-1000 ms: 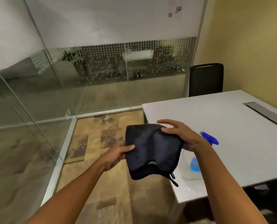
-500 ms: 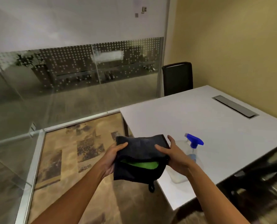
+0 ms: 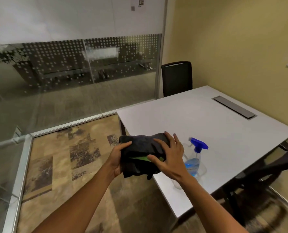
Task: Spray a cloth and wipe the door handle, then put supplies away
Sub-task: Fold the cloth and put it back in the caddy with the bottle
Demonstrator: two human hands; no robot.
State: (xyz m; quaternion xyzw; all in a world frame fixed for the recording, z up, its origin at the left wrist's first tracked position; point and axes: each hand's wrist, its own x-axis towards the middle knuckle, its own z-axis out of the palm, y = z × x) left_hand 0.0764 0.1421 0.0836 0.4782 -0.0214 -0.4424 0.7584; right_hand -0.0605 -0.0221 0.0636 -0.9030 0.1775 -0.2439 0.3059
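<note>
— While both hands are up in front of the camera, what has hold of the cloth?

— Mostly the left hand [image 3: 119,159]. It clamps the left edge of the dark cloth [image 3: 140,153], thumb on top, fingers curled underneath. The cloth is bunched and folded, with a strip of green showing in a fold near its middle and a small loop hanging off its lower right corner.

— And the right hand?

— The right hand [image 3: 171,158] lies flat over the cloth's right side, fingers spread wide, palm down. It presses on the fabric rather than pinching it; whether any finger hooks under the edge I cannot tell.

— Where is the cloth against the furniture?

— In the air over the near left corner of the white table [image 3: 198,118], partly over the patterned carpet [image 3: 61,158].

— The spray bottle?

— The clear spray bottle [image 3: 194,163] with a blue trigger head stands upright on the table, at about three o'clock from the cloth, just beside the right hand, with blue liquid low inside. Neither hand touches it.

— Anything else around?

— A black chair [image 3: 177,78] at twelve o'clock beyond the table's far end, another dark chair [image 3: 264,172] at four o'clock, a grey cable slot [image 3: 234,106] set in the tabletop at two o'clock, and a glass partition [image 3: 72,78] with a dotted band from nine to twelve o'clock.
</note>
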